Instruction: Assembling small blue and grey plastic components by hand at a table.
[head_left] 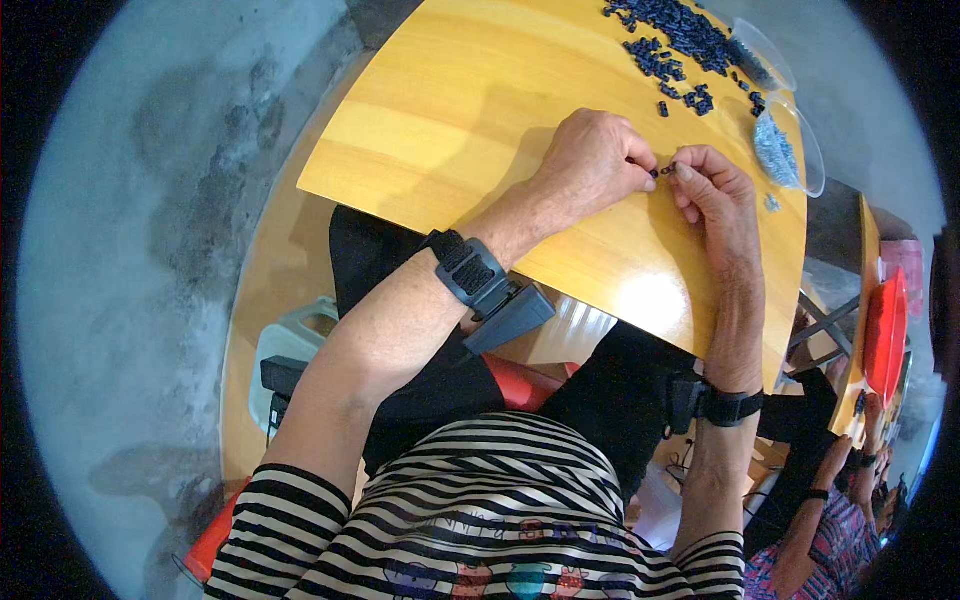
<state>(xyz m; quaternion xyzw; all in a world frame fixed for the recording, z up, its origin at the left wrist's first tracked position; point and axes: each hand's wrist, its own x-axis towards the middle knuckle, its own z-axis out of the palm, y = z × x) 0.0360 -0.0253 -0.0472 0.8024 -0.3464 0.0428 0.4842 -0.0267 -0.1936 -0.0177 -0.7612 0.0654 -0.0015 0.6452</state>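
My left hand point(598, 158) and my right hand point(718, 195) are close together above the yellow wooden table point(430, 110). Thumb and fingers of the left pinch a small black part point(655, 173). A second small dark piece point(668, 170) is pinched at the fingertips of the right, almost meeting the first. Both pieces are too small to name, and the fingers partly cover them. Beyond my hands lies a heap of small black parts point(690, 35), with several strays toward me.
A clear tub point(760, 60) of dark bits and another point(778, 150) of small silvery pieces lie tipped at the table's right edge. A few silvery bits point(771, 203) lie nearby. At the right, another person point(815, 535) works near a red basin point(885, 335).
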